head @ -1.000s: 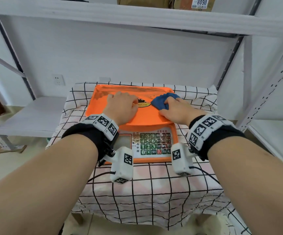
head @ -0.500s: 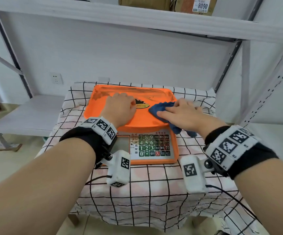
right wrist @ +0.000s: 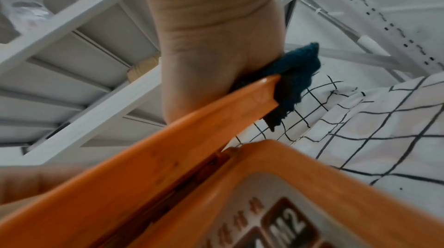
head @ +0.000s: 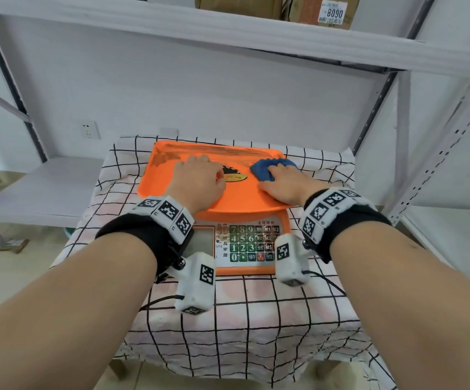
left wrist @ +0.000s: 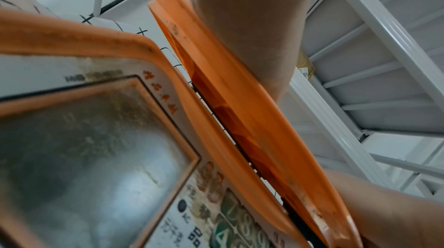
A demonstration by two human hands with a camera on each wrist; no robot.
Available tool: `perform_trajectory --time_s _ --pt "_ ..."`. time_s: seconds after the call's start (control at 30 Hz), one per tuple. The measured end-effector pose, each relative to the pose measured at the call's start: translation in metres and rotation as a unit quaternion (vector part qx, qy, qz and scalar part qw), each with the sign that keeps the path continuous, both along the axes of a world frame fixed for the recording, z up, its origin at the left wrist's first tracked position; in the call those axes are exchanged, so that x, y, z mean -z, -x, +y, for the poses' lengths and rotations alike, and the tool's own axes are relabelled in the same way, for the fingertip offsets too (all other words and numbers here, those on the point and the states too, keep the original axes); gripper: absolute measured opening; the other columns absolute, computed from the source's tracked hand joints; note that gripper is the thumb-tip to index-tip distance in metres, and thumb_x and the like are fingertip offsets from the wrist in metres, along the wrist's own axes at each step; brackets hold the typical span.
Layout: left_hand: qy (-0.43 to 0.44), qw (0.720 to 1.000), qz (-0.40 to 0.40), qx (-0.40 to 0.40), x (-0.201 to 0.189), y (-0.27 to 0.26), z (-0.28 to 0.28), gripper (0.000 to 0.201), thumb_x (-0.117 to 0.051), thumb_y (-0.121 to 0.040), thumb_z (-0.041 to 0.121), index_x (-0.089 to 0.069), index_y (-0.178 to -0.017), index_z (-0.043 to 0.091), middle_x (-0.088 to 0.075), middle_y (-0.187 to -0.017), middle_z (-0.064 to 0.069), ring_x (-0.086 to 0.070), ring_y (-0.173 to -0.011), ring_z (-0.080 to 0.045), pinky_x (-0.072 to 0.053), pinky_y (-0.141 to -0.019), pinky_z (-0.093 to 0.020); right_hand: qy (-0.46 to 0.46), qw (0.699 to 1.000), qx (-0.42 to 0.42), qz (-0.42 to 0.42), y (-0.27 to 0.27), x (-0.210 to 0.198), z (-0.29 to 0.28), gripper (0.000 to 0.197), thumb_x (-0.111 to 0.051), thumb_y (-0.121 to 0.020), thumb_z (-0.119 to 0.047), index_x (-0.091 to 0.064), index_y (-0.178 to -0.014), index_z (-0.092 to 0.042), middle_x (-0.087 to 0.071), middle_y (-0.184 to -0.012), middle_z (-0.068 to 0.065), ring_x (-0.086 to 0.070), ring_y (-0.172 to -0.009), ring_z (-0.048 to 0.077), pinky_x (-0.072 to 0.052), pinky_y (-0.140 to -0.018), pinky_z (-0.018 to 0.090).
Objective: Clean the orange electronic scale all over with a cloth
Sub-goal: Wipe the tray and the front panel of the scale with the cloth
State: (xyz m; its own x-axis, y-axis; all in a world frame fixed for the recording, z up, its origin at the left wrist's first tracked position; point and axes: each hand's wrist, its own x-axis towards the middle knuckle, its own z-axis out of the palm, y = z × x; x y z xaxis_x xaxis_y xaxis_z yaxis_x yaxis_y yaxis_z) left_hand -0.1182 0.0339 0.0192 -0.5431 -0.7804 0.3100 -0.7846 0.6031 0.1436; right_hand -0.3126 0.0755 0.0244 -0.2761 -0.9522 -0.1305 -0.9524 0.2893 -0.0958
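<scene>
Now the blue cloth (head: 267, 168) lies under the right hand (head: 286, 184) on the scale (head: 242, 202).

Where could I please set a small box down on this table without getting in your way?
Bare tablecloth lies in front of the scale, and a strip to its left. The tray is crowded: left hand, right hand and cloth.

Shelf (head: 228, 32) low overhead, upright (head: 372, 108) rear-right; scale (head: 242, 201) front reachable.
</scene>
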Motion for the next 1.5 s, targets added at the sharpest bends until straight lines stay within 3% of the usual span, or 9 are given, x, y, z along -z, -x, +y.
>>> perform_trajectory --time_s 0.1,0.3,0.47,0.67,0.83,1.1,1.23,1.33,1.5 --pt "-0.006 1.0 -0.007 -0.008 0.0 0.0 -0.001 0.029 -0.04 -0.095 0.033 -0.06 -0.113 0.021 -0.054 -0.118 -0.006 -0.045 -0.114 -0.027 -0.031 -0.098 -0.044 0.009 1.0 0.021 -0.015 -0.002 -0.003 -0.005 0.057 -0.031 -0.093 -0.04 -0.03 -0.144 -0.014 -0.028 -0.151 0.008 -0.017 -0.142 0.026 -0.023 -0.112 0.05" --pt "-0.016 1.0 -0.013 -0.016 0.001 0.001 -0.002 0.031 -0.04 -0.094 0.036 -0.06 -0.113 0.021 -0.053 -0.116 -0.007 -0.044 -0.114 -0.028 -0.031 -0.098 -0.044 0.048 0.999 0.015 0.012 -0.015 -0.005 0.023 0.043 -0.032 -0.091 -0.039 -0.048 -0.121 -0.013 -0.05 -0.126 0.009 -0.036 -0.123 0.03 -0.034 -0.101 0.047" --pt "-0.02 1.0 -0.016 -0.014 0.0 0.001 -0.001 0.032 -0.04 -0.094 0.039 -0.059 -0.114 0.023 -0.052 -0.117 -0.006 -0.043 -0.115 -0.028 -0.031 -0.098 -0.044 0.069 0.996 0.017 0.05 -0.028 -0.009 0.055 0.021 -0.032 -0.092 -0.038 -0.043 -0.092 -0.019 -0.054 -0.112 0.008 -0.044 -0.114 0.029 -0.035 -0.085 0.041" --pt "-0.051 0.998 -0.027 -0.021 0.001 0.002 -0.002 0.036 -0.043 -0.092 0.044 -0.053 -0.122 0.026 -0.047 -0.127 -0.006 -0.038 -0.121 -0.027 -0.026 -0.101 -0.044 0.015 0.998 0.037 0.056 -0.021 -0.017 0.032 0.044 -0.024 -0.094 -0.037 -0.047 -0.127 -0.019 -0.051 -0.127 0.009 -0.031 -0.127 0.026 -0.028 -0.1 0.047" --pt "-0.061 0.997 -0.033 -0.029 0.002 0.002 -0.004 0.037 -0.042 -0.092 0.045 -0.05 -0.124 0.028 -0.045 -0.129 -0.004 -0.038 -0.122 -0.026 -0.027 -0.1 -0.045 -0.038 0.989 0.059 0.129 -0.02 -0.027 0.007 0.05 -0.019 -0.096 -0.04 -0.04 -0.137 -0.02 -0.04 -0.144 0.006 -0.023 -0.136 0.026 -0.013 -0.108 0.053" --pt "-0.064 0.997 -0.012 -0.032 0.003 0.002 -0.005 0.036 -0.036 -0.095 0.047 -0.054 -0.121 0.029 -0.047 -0.127 -0.003 -0.037 -0.122 -0.027 -0.025 -0.1 -0.045 0.004 0.996 0.052 0.068 -0.021 -0.03 0.027 0.045 -0.024 -0.097 -0.037 -0.042 -0.134 -0.021 -0.044 -0.136 0.012 -0.023 -0.132 0.03 -0.019 -0.106 0.048" --pt "-0.06 0.998 -0.016 -0.031 0.002 0.002 -0.004 0.037 -0.036 -0.095 0.047 -0.054 -0.121 0.028 -0.047 -0.127 -0.004 -0.037 -0.122 -0.027 -0.026 -0.1 -0.045 0.025 0.998 0.036 0.047 -0.018 -0.023 0.04 0.038 -0.026 -0.095 -0.038 -0.054 -0.111 -0.019 -0.056 -0.107 0.009 -0.031 -0.123 0.03 -0.022 -0.104 0.049" --pt "-0.058 0.998 -0.019 -0.029 0.002 0.002 -0.003 0.037 -0.037 -0.095 0.047 -0.053 -0.122 0.028 -0.047 -0.127 -0.005 -0.037 -0.122 -0.028 -0.026 -0.099 -0.045 0.046 0.996 0.02 0.072 -0.019 -0.017 0.053 0.032 -0.026 -0.095 -0.039 -0.052 -0.091 -0.02 -0.049 -0.085 0.002 -0.036 -0.118 0.029 -0.023 -0.105 0.049" --pt "-0.061 0.998 -0.018 -0.029 0.002 0.003 -0.003 0.037 -0.038 -0.095 0.048 -0.053 -0.121 0.028 -0.047 -0.128 -0.005 -0.038 -0.122 -0.028 -0.026 -0.1 -0.045 0.033 0.997 0.04 0.051 -0.021 -0.022 0.053 0.032 -0.026 -0.094 -0.037 -0.054 -0.097 -0.021 -0.052 -0.093 0.003 -0.037 -0.118 0.028 -0.023 -0.104 0.048"
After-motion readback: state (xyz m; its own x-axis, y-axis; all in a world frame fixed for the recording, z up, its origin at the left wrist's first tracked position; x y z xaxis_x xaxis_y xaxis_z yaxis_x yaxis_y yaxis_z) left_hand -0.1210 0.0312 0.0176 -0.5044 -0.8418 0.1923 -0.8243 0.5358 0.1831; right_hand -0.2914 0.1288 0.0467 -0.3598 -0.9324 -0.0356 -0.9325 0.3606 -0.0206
